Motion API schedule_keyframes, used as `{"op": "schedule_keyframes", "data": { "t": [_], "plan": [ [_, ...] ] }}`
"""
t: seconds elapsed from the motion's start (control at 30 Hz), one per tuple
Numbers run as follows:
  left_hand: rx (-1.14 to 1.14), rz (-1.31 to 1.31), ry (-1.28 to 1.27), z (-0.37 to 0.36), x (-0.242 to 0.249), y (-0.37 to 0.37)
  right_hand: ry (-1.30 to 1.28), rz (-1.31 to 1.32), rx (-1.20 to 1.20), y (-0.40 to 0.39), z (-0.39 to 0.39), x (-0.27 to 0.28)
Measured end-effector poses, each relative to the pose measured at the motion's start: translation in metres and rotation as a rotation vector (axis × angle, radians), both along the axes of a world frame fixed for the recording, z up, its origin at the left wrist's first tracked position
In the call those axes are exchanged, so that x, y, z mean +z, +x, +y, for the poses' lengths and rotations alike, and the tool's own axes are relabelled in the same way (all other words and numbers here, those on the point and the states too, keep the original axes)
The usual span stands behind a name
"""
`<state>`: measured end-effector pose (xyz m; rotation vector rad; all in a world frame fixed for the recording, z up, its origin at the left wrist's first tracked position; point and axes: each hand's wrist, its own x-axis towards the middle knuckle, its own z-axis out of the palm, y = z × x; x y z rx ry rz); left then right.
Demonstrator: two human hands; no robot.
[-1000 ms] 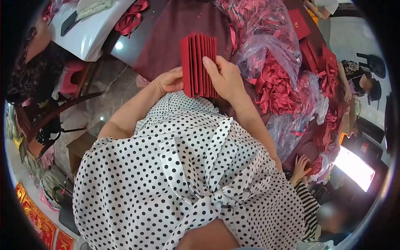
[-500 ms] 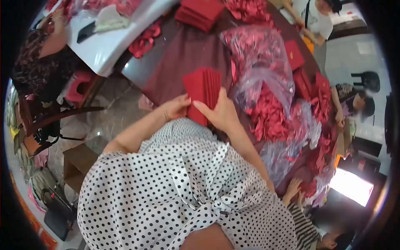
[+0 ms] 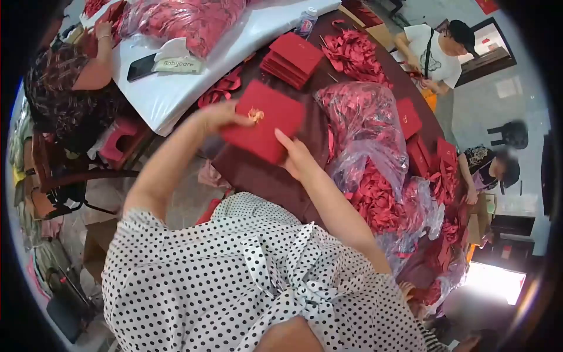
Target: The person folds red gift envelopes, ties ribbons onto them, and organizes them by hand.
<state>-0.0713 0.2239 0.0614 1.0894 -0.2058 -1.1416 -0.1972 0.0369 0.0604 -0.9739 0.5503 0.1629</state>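
A stack of flat red packets (image 3: 271, 126), the top one marked with a gold emblem, is held between my two hands above the near edge of the table. My left hand (image 3: 226, 117) grips its left side, thumb on the top face near the emblem, slightly blurred. On the lower right edge, my right hand (image 3: 299, 157) is closed with the thumb on top and the fingers hidden underneath. Just beyond lies another stack of red packets (image 3: 291, 61). To the right sits a clear plastic bag (image 3: 366, 120) full of red ribbon-like pieces.
A white-covered table (image 3: 161, 105) on the left bears a phone (image 3: 142, 68), a wipes pack (image 3: 179, 64) and a large bag of red pieces (image 3: 187, 20). A bottle (image 3: 307, 22) stands at the back. Other people work around the dark red table (image 3: 252, 176).
Both hands have lifted the red packets forward, away from my lap. The fanned-out stack is now squared, with its emblem face upward. My view has tilted up slightly.
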Motion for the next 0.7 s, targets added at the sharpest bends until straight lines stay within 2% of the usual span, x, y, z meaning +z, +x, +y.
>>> {"op": "schedule_keyframes", "data": {
  "t": [0.07, 0.1, 0.13, 0.17, 0.2, 0.27, 0.33, 0.37, 0.4, 0.53, 0.7],
  "plan": [
    [-0.242, -0.169, 0.136, -0.002, 0.006, 0.072, 0.039, -0.074, 0.039, 0.029, 0.011, -0.001],
    [-0.329, -0.164, 0.178, -0.007, 0.003, 0.106, 0.062, 0.047, 0.080, 0.045, 0.016, 0.006],
    [-0.442, -0.254, 0.329, -0.012, 0.029, 0.127, 0.084, 0.167, 0.120, 0.058, 0.022, 0.009],
    [-0.454, -0.275, 0.420, -0.019, 0.068, 0.128, 0.084, 0.159, 0.107, 0.069, 0.028, 0.005],
    [-0.464, -0.287, 0.421, -0.028, 0.051, 0.151, 0.148, 0.133, 0.036, 0.082, 0.034, -0.005],
    [-0.795, -0.880, 0.586, -0.051, 0.004, 0.212, 0.252, 0.057, -0.062, 0.103, 0.046, -0.022],
    [-0.968, -0.917, 0.603, -0.068, 0.007, 0.230, 0.270, 0.115, -0.104, 0.114, 0.062, -0.034],
    [-1.061, -0.902, 0.594, -0.077, -0.002, 0.237, 0.408, 0.060, -0.091, 0.121, 0.068, -0.068],
    [-1.181, -1.174, 0.669, -0.091, 0.007, 0.236, 0.450, 0.114, -0.089, 0.121, 0.074, -0.060],
    [-1.416, -1.183, 0.795, -0.128, 0.009, 0.244, 0.598, 0.144, -0.115, 0.135, 0.088, -0.060],
    [-1.472, -1.270, 0.850, -0.141, -0.015, 0.248, 0.614, 0.265, -0.111, 0.138, 0.086, -0.061]
  ]
}}
